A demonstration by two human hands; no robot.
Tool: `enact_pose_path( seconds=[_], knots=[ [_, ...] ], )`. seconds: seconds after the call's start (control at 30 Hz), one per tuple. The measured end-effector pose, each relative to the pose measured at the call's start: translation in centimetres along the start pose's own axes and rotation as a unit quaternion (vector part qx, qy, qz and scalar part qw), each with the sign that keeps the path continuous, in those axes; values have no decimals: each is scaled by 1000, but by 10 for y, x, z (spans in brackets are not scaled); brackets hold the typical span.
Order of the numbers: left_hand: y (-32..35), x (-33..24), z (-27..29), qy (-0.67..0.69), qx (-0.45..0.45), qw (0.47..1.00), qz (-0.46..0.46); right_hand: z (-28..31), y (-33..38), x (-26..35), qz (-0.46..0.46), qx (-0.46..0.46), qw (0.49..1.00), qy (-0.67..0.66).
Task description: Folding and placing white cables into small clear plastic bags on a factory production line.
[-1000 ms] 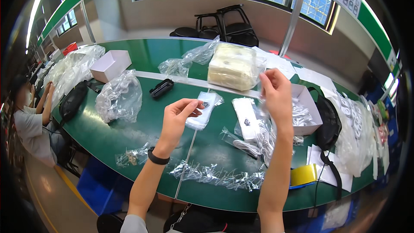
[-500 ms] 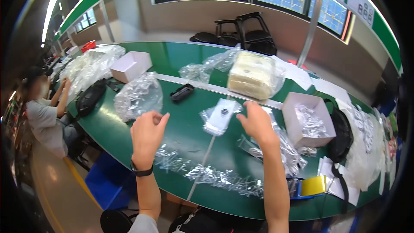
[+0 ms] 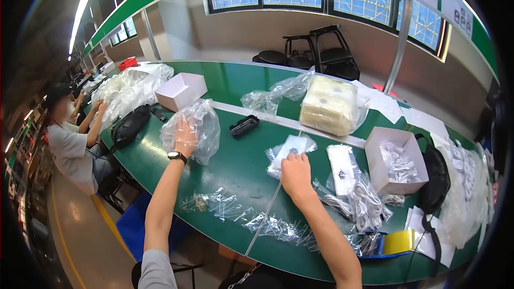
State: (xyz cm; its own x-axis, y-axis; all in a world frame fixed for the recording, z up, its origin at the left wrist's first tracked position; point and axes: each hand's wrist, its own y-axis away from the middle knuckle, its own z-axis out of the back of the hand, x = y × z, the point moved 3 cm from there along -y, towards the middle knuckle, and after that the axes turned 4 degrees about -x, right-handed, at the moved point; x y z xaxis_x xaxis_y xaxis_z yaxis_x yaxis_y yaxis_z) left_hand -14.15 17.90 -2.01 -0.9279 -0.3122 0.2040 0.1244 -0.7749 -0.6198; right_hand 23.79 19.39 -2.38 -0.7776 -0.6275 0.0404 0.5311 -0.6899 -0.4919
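My left hand (image 3: 186,135), with a dark watch at the wrist, reaches onto a crumpled clear plastic bag (image 3: 206,134); its fingers are stretched out, partly veiled by the film. My right hand (image 3: 296,174) is closed at the near edge of a flat white packet in clear plastic (image 3: 293,145), fingers curled down on it; the fingertips are hidden. Right of that hand lies another white packet (image 3: 340,167), beside bundled white cables (image 3: 367,203). A small black case (image 3: 244,126) rests between the two hands, farther back.
Thin clear strips (image 3: 235,208) lie scattered along the near side of the green table (image 3: 209,182). A white box of bagged cables (image 3: 396,160) and a black pouch (image 3: 432,174) stand right. Farther back are a wrapped cream stack (image 3: 327,104) and a white box (image 3: 181,91). A person (image 3: 72,139) sits left.
My left hand has moved forward onto the clear bag, its fingers extending. My right hand has come left and down onto the white packet. The whole view has shifted slightly.
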Motion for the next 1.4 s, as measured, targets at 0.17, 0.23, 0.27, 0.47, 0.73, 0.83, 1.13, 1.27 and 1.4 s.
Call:
enact_pose_path(
  seconds=[0.17,0.23,0.27,0.47,0.73,0.83,1.13,1.27,1.4],
  knots=[
    [-5,9,-33,-71,76,994,18,8,0,-5,7,-20,998,-55],
    [-4,12,-49,-79,46,996,26,11,-1,-11,6,-10,998,-68],
    [-7,9,-48,-87,17,996,29,12,-2,-14,-1,0,997,-83],
    [-12,20,-54,-124,143,975,115,31,-8,-17,-13,-34,994,-103],
    [-3,8,-21,-15,113,989,94,32,-5,-15,-20,-98,986,-132],
    [7,-2,14,-54,-43,996,-54,-14,10,-19,0,-169,982,-81],
    [62,-39,139,208,29,970,-119,10,-6,-28,-56,36,993,-98],
    [85,-40,163,211,30,976,-52,26,-8,-42,-137,-118,952,-245],
    [89,-67,220,499,173,845,83,40,-19,-49,-259,-146,866,-401]
  ],
)
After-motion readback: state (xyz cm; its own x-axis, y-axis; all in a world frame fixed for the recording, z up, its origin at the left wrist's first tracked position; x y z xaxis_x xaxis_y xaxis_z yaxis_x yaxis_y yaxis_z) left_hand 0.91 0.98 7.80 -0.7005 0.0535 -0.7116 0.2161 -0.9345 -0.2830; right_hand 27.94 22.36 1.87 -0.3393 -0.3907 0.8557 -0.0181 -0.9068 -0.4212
